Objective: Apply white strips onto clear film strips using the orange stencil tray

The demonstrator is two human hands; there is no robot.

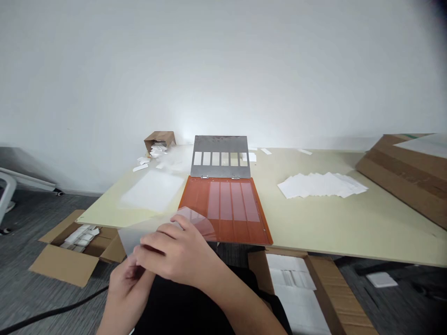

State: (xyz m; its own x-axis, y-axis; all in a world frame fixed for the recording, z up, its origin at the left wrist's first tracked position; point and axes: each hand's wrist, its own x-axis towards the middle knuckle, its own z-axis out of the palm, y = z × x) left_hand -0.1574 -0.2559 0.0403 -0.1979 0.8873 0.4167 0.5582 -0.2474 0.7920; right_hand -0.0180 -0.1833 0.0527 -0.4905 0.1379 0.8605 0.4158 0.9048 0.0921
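Thin, translucent plastic film pieces (134,235) are gripped between my two hands, fanned out toward the right over the near edge of an orange hinged board. My left hand (124,286) is closed at their lower end. Across it lies my right hand (174,251), fingers curled over the film and hiding how many pieces there are. The orange board (199,190) has pale film strips (226,200) side by side in its grooves. Its grey metal lid (220,142), with several rectangular windows, stands raised at the back.
Translucent sheets (152,190) lie left of the board, white paper pieces (321,185) right. A small carton (160,136) spills scraps at the back left. A large carton (401,172) stands at right. Open boxes sit below the table at left (66,267) and in front (342,288).
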